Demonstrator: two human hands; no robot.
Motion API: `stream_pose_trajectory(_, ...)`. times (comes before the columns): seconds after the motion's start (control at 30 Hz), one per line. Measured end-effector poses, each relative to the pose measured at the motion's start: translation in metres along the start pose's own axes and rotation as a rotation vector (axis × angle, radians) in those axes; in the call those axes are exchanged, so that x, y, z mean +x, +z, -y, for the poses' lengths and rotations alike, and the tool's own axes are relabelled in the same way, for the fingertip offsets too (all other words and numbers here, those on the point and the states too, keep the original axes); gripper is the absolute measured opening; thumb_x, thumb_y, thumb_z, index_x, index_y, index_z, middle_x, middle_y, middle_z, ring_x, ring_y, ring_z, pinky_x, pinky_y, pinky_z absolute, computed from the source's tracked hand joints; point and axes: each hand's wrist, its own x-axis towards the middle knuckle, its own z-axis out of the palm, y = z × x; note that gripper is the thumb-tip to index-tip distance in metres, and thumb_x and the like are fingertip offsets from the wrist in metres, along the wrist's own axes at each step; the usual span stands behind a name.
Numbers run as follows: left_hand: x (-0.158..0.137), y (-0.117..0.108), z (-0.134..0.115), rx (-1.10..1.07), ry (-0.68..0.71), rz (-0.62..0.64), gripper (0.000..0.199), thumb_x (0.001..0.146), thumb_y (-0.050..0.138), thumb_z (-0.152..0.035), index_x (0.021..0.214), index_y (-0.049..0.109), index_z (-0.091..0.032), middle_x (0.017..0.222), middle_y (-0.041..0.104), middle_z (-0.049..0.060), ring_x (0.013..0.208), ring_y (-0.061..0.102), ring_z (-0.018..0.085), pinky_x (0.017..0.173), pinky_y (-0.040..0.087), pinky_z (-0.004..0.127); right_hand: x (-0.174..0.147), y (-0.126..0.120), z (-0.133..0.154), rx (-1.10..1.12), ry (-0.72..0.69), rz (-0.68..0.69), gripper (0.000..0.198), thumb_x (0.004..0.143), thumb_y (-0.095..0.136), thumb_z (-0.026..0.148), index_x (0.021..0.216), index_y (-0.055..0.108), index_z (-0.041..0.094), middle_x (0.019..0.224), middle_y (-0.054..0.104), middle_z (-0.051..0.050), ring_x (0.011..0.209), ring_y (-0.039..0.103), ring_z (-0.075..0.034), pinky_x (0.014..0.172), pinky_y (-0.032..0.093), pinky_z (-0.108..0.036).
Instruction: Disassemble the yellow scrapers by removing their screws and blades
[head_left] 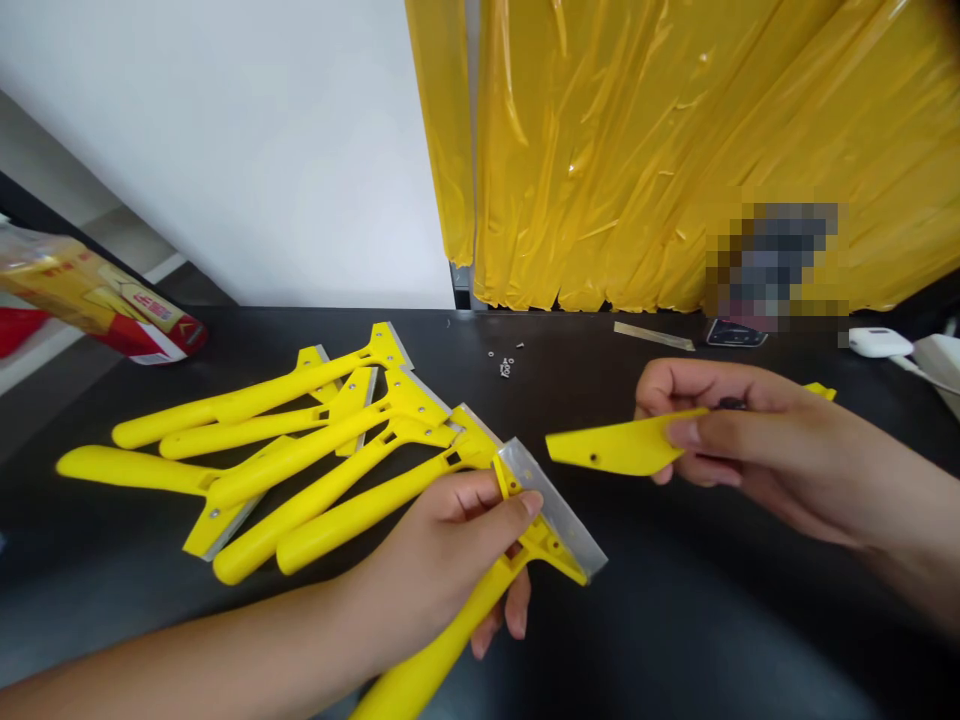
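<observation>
My left hand (480, 530) grips a yellow scraper (450, 640) by its head, the thumb pressing on the flat metal blade (551, 510). Screw holes show in that head, beside the blade. To the right, my right hand (727, 430) pinches a yellow cover plate (615, 445) with a hole in it, held apart from the scraper. A small dark piece sits by the right thumb; its kind is unclear. Several other yellow scrapers (300, 480) with blades and screws lie in an overlapping heap beyond and left of my left hand.
Small loose screws and nuts (505, 368) lie on the black table (465, 345). A tape-like strip (652, 336), a phone (736, 333) and a white case with a cable (879, 342) are at the back right. A snack package (97, 290) stands at the left. Yellow plastic sheeting (600, 150) hangs behind.
</observation>
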Motion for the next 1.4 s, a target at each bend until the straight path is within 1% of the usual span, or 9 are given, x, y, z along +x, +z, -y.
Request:
stream_pose_trajectory(0.1,-0.001,0.002,-0.001,-0.004,0.016,0.005,0.031,0.104,0.06,-0.049,0.095,0.065,-0.019,0.051,0.066,0.0,0.034,0.049,0.009,0.034,0.038,0.013,-0.004,0.021,-0.006,0.085,-0.029,0.055,0.022,0.09,0.079,0.038,0.085,0.063,0.024,0.075,0.068,-0.001,0.056,0.038,-0.011,0.052,0.028,-0.028)
stream_pose_trajectory(0.23,-0.001,0.003,-0.004,-0.033,0.057,-0.003,0.029,0.104,0.06,-0.046,0.095,0.066,-0.019,0.051,0.067,0.0,0.035,0.051,0.009,0.034,0.04,0.012,-0.009,0.046,-0.017,-0.155,-0.029,0.069,0.023,0.097,0.073,0.042,0.086,0.063,0.024,0.08,0.061,0.001,0.069,0.045,-0.013,0.059,0.037,-0.026)
stream_pose_trajectory(0.33,-0.001,0.004,-0.006,-0.057,0.068,0.003,0.027,0.101,0.065,-0.045,0.092,0.066,-0.019,0.052,0.067,0.0,0.034,0.049,0.008,0.033,0.039,0.012,-0.012,0.054,-0.022,-0.289,0.019,0.096,0.024,0.099,0.068,0.041,0.084,0.061,0.024,0.075,0.055,0.003,0.068,0.045,-0.013,0.058,0.038,-0.026)
stream_pose_trajectory(0.5,-0.002,0.003,-0.007,-0.1,0.089,0.029,0.024,0.102,0.063,-0.042,0.1,0.068,-0.018,0.053,0.067,0.0,0.034,0.05,0.009,0.033,0.038,0.012,-0.009,0.055,-0.026,-0.238,-0.007,0.119,0.012,0.102,0.065,0.037,0.099,0.068,0.026,0.091,0.067,0.001,0.078,0.057,-0.014,0.069,0.048,-0.026)
stream_pose_trajectory(0.6,-0.001,-0.001,-0.002,-0.144,0.122,0.048,0.022,0.103,0.058,-0.038,0.102,0.067,-0.018,0.057,0.07,0.003,0.035,0.05,0.009,0.035,0.039,0.012,-0.007,0.056,-0.029,-0.226,-0.045,0.089,0.012,0.102,0.066,0.039,0.104,0.068,0.027,0.094,0.068,0.0,0.082,0.061,-0.015,0.073,0.051,-0.027)
stream_pose_trajectory(0.9,0.0,-0.003,0.003,-0.129,0.144,0.02,0.026,0.103,0.066,-0.044,0.099,0.067,-0.017,0.063,0.072,0.004,0.037,0.05,0.007,0.036,0.04,0.012,-0.009,0.056,-0.03,-0.581,-0.269,0.074,0.012,0.107,0.059,0.03,0.106,0.071,0.027,0.087,0.068,0.0,0.076,0.058,-0.014,0.069,0.047,-0.028)
stream_pose_trajectory(1.07,0.0,-0.001,0.003,-0.129,0.15,0.002,0.026,0.104,0.066,-0.043,0.1,0.065,-0.018,0.063,0.072,0.003,0.036,0.051,0.007,0.036,0.04,0.012,-0.006,0.055,-0.03,-0.512,-0.215,0.062,0.013,0.106,0.063,0.035,0.104,0.074,0.027,0.092,0.074,0.0,0.082,0.066,-0.016,0.073,0.05,-0.028)
stream_pose_trajectory(1.23,0.002,-0.001,0.003,-0.151,0.154,0.001,0.022,0.105,0.063,-0.04,0.103,0.066,-0.018,0.064,0.072,0.003,0.037,0.051,0.007,0.036,0.041,0.012,-0.004,0.053,-0.031,-0.543,-0.277,0.037,0.018,0.108,0.06,0.033,0.103,0.077,0.028,0.094,0.076,0.001,0.085,0.069,-0.015,0.077,0.051,-0.028)
stream_pose_trajectory(1.4,0.002,-0.002,0.004,-0.148,0.148,-0.006,0.026,0.105,0.064,-0.044,0.103,0.065,-0.017,0.065,0.072,0.004,0.036,0.051,0.006,0.036,0.041,0.012,0.001,0.051,-0.03,-0.425,-0.135,0.055,0.019,0.104,0.064,0.04,0.1,0.077,0.028,0.094,0.076,0.0,0.09,0.068,-0.018,0.078,0.052,-0.029)
